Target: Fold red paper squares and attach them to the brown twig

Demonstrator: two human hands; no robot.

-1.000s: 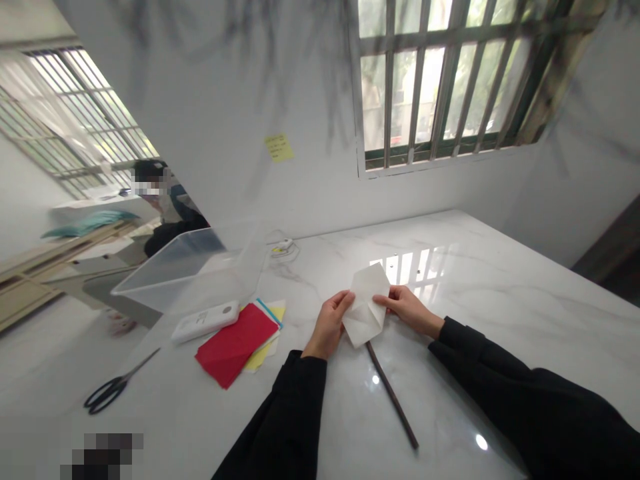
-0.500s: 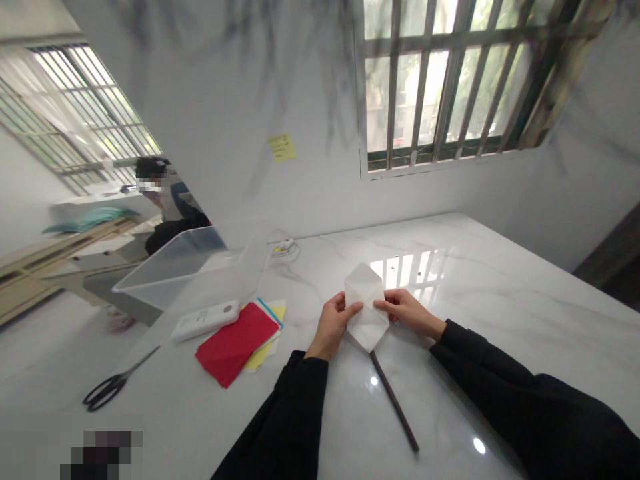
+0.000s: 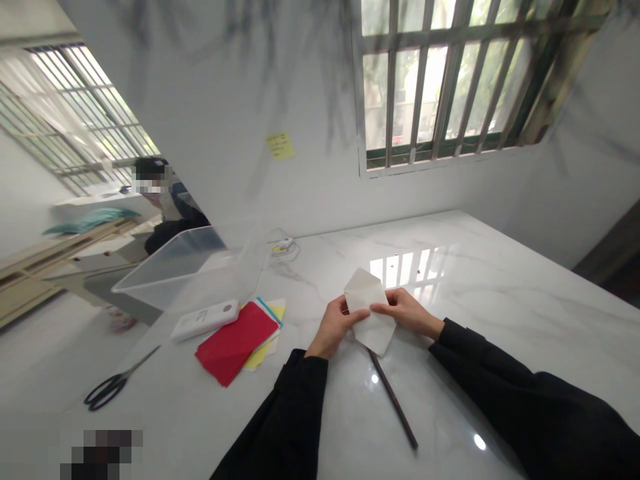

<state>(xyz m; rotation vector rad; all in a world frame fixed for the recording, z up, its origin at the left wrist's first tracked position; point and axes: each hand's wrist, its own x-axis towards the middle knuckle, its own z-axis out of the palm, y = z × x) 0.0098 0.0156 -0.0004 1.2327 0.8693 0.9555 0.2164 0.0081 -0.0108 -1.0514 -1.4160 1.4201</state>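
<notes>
A folded sheet of white paper (image 3: pixel 364 288), six-sided in outline, is held between both hands just above the table. My left hand (image 3: pixel 336 325) grips its left edge, with the thumb lying across the front. From the other side, my right hand (image 3: pixel 406 311) pinches the right edge, its thumb tip close to the left thumb. Fingers behind the paper are hidden. Below the paper, a thin dark stick (image 3: pixel 395 400) lies slanted on the table, its upper end partly covered by the paper.
Left of my hands lie red paper (image 3: pixel 235 343) over yellow and white sheets, a white box-like device (image 3: pixel 205 321), and black-handled scissors (image 3: pixel 107 392). A clear plastic bin (image 3: pixel 165 273) stands behind them. The marbled table (image 3: pixel 500 280) meets the wall. A person (image 3: pixel 175 207) sits far left.
The paper has turned a little between my fingers, its lower tip swinging right. My left thumb has slid slightly further right across it. The stick and table items stay put.
</notes>
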